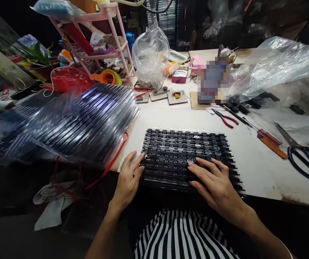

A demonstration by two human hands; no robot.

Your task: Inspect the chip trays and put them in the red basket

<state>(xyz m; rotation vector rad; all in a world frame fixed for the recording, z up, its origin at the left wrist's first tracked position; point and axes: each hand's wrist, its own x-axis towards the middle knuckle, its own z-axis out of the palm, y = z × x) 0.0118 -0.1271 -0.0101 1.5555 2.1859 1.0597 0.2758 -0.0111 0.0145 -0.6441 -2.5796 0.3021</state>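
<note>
A clear plastic tray (170,176) filled with rows of small black parts lies on the white table, its near edge at the table's front edge. My left hand (128,178) is at the tray's left edge, fingers apart, touching its side. My right hand (215,180) rests over the right half of the tray with fingers spread on the black rows. Neither hand visibly grips anything. To the left lies a stack of clear plastic trays (89,118) with dark rows, partly blurred.
Pliers (228,118), a red screwdriver (269,137) and large scissors (302,154) lie to the right. Small metal fixtures (177,97) sit behind the tray, near a clear bag (151,54) and a pink rack (119,46). Plastic sheeting (278,68) covers the back right.
</note>
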